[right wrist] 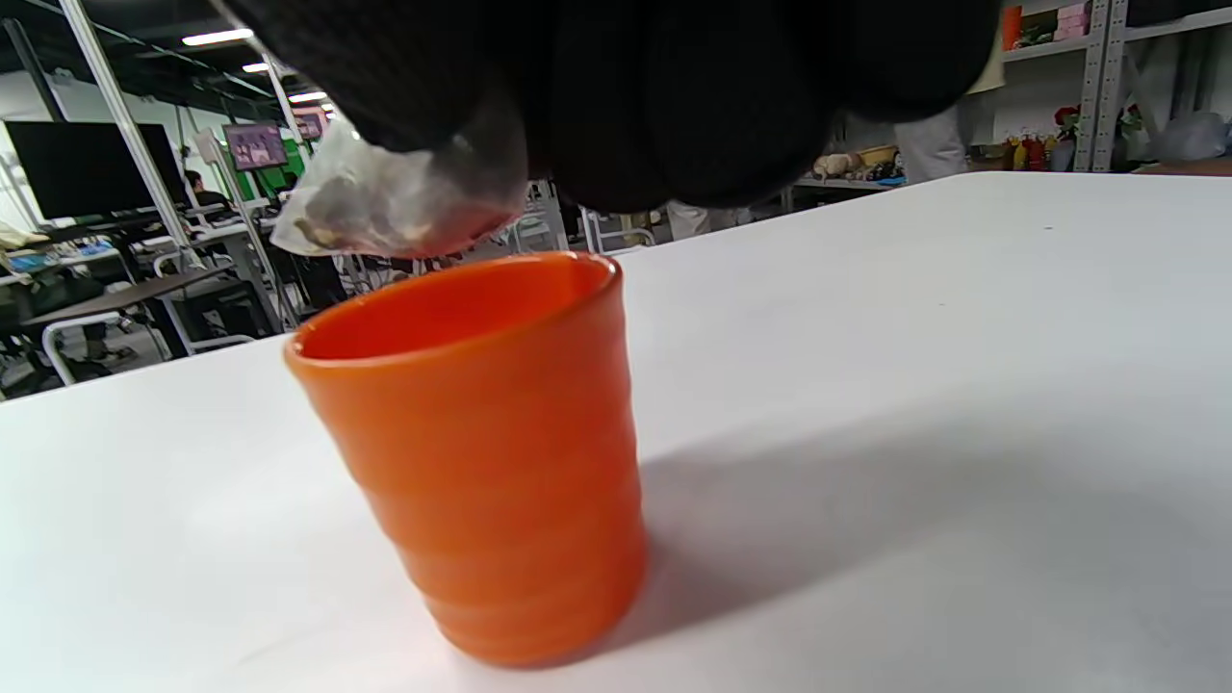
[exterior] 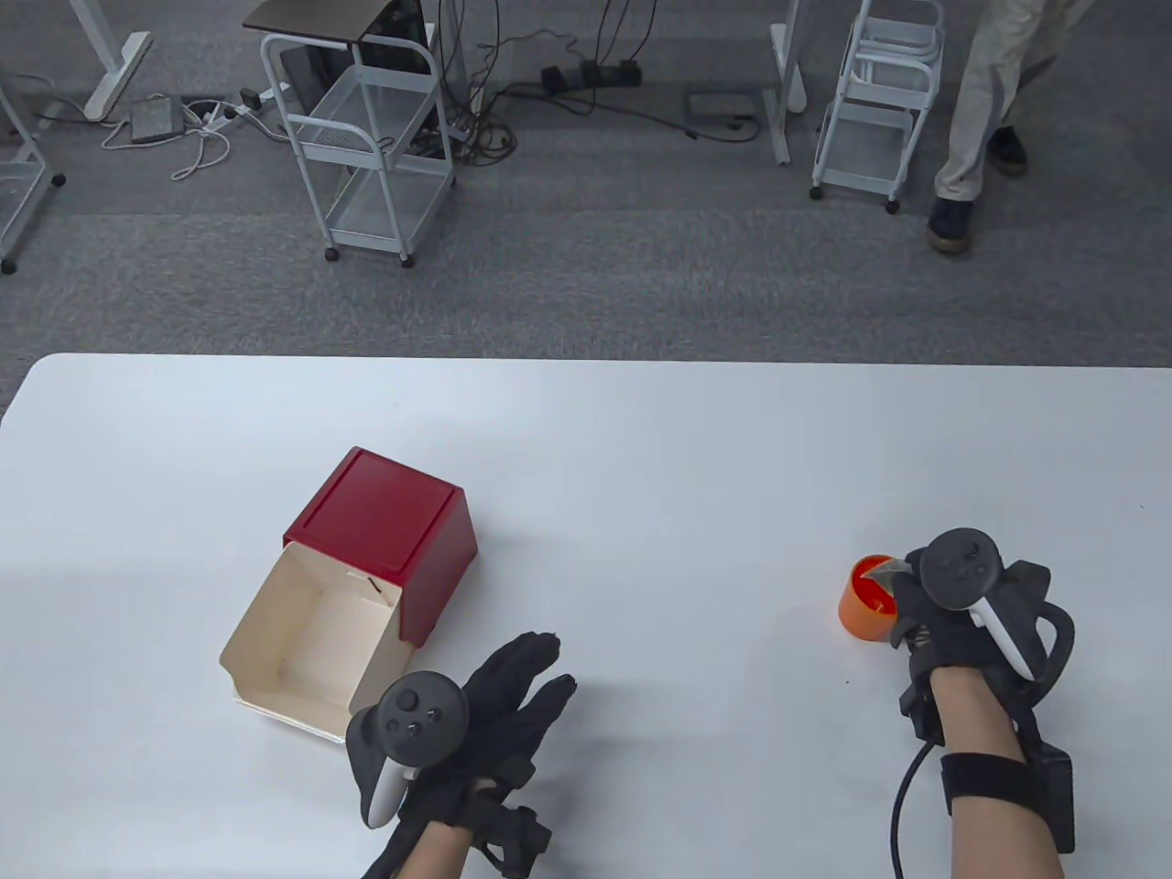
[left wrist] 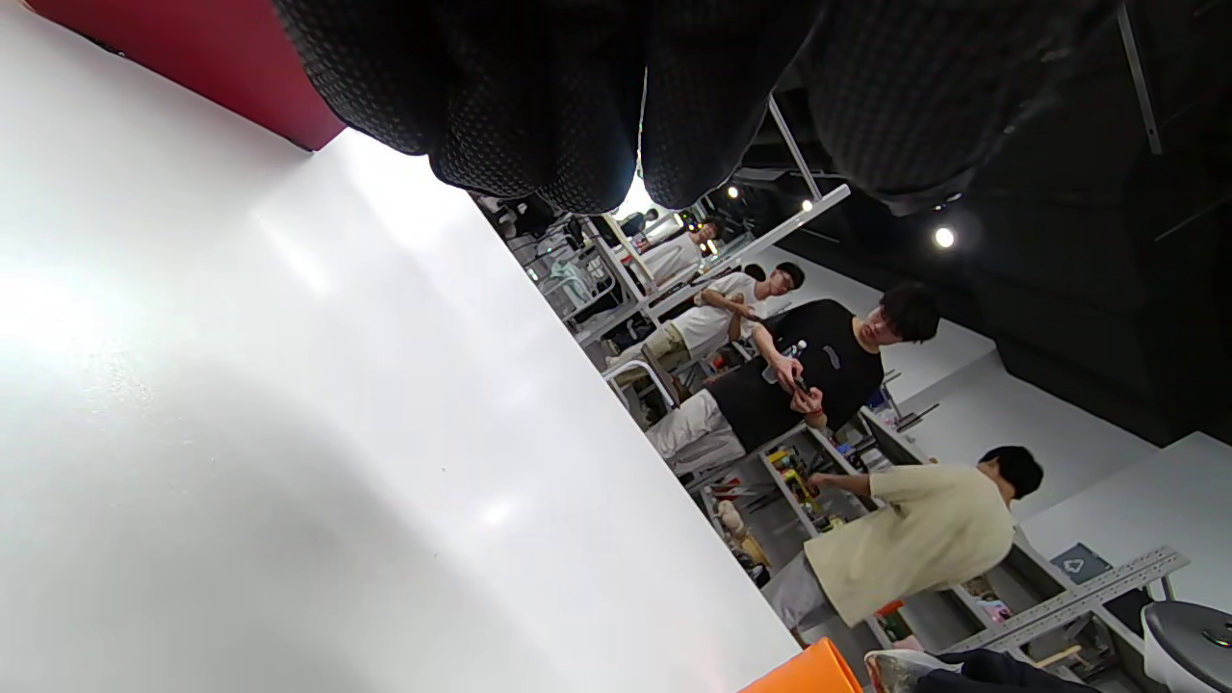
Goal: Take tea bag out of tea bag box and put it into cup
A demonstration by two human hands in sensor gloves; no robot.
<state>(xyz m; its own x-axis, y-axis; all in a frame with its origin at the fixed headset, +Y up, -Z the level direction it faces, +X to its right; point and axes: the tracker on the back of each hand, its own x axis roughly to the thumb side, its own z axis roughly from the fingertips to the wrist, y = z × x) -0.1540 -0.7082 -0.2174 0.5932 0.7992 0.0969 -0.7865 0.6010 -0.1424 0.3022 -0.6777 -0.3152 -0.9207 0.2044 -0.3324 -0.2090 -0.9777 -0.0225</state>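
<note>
An orange cup [exterior: 863,604] stands upright on the white table at the right; it also shows in the right wrist view [right wrist: 481,452]. My right hand [exterior: 902,586] pinches a translucent tea bag [right wrist: 395,197] just above the cup's rim; the bag [exterior: 884,573] shows over the cup mouth. A red tea bag box [exterior: 385,540] lies at the left with its pale flap [exterior: 311,641] open toward me. My left hand [exterior: 526,687] rests flat on the table beside the box, fingers stretched out and empty. The box's red side [left wrist: 192,67] shows in the left wrist view.
The white table [exterior: 641,458] spreads between box and cup. Its far edge runs across the middle of the table view. Beyond it on the floor stand white wire carts [exterior: 366,137] and cables, and a person's legs [exterior: 980,119] are at the back right.
</note>
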